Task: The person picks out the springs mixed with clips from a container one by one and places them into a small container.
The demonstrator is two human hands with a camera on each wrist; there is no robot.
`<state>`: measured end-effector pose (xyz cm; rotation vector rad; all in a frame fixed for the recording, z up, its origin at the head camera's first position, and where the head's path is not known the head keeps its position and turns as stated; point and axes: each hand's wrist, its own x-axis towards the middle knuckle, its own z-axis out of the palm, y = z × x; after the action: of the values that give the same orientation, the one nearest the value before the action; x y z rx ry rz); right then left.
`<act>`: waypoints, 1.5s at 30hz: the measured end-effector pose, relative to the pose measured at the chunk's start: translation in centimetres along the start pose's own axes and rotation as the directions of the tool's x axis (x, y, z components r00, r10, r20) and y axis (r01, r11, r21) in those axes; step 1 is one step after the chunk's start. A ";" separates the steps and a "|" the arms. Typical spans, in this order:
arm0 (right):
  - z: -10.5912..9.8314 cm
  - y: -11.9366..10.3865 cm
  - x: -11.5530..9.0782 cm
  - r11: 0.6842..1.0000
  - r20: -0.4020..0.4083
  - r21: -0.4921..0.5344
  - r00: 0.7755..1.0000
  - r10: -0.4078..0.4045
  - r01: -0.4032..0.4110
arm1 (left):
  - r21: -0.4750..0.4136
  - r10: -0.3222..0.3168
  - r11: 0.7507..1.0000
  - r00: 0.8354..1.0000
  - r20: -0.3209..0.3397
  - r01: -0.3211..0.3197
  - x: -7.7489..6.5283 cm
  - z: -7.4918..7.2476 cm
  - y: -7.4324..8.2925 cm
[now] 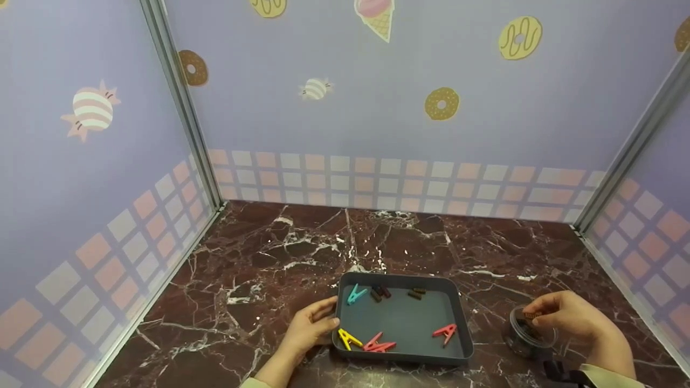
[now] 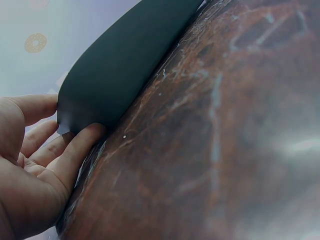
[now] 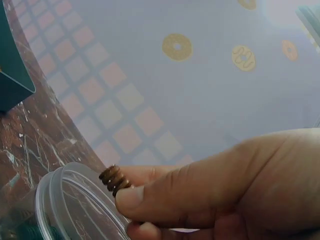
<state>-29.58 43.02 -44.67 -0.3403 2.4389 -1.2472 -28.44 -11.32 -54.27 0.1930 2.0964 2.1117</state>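
Note:
A dark grey rectangular tray (image 1: 404,318) lies on the table. My left hand (image 1: 308,328) rests against its left wall, with fingers and thumb touching the tray side (image 2: 120,65) in the left wrist view. Thumb and fingertips of my right hand (image 1: 574,318) pinch a small coppery coil spring (image 3: 115,179). This spring is over the mouth of a clear round plastic tub (image 1: 522,347), whose rim (image 3: 70,180) shows in the right wrist view. Dark contents show dimly inside the tub.
Inside the tray are a turquoise clip (image 1: 356,295), a yellow clip (image 1: 349,339), red clips (image 1: 380,345) and another red clip (image 1: 446,333). Several small dark coils (image 1: 380,292) lie at its back. Patterned panels (image 1: 377,124) enclose the marbled table (image 1: 259,258).

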 end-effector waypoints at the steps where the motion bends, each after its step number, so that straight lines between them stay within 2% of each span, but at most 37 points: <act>1: 0.0 0.0 0.0 1.000 0.000 -0.005 1.000 0.012 -0.012 | 0.017 0.003 1.000 1.000 -0.003 -0.003 0.0 0.0 0.0; 5: -0.1 0.0 0.0 1.000 0.013 -0.021 1.000 0.022 -0.022 | 0.051 0.009 0.999 1.000 -0.008 -0.008 0.1 -0.1 0.0; 10: -0.1 -0.1 0.1 0.999 0.043 -0.028 0.999 0.018 -0.017 | 0.039 0.002 0.999 1.000 -0.007 -0.002 0.0 0.0 0.1; 15: -0.1 -0.3 0.0 0.998 0.037 -0.042 0.999 0.039 -0.037 | 0.020 -0.004 1.000 1.000 -0.006 0.004 0.1 0.0 -0.1; 22: 0.1 -0.2 0.1 0.999 0.041 -0.010 0.999 0.035 -0.035 | 0.018 0.027 0.999 1.000 0.000 -0.027 0.2 0.0 -0.2; 28: 0.1 -0.3 0.0 0.999 0.045 -0.011 0.998 0.039 -0.039 | -0.010 -0.009 1.000 1.000 0.007 0.009 0.2 0.0 -0.1; 36: 0.0 -0.5 -0.1 0.995 0.007 -0.079 0.998 0.059 -0.059 | 0.001 -0.011 1.000 1.000 0.007 0.011 0.1 0.0 0.1; 41: 0.1 -0.7 0.0 0.996 -0.005 -0.068 0.999 0.053 -0.053 | 0.001 -0.010 1.000 1.000 0.009 0.010 0.1 -0.1 0.1; 45: 0.4 -1.2 0.1 0.996 -0.048 -0.069 0.998 0.045 -0.048 | -0.005 -0.003 1.000 1.000 0.007 0.004 0.1 -0.1 0.0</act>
<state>-29.45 42.02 -43.91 -0.2750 2.5198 -1.1655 -28.53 -11.39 -54.25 0.1960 2.0853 2.1111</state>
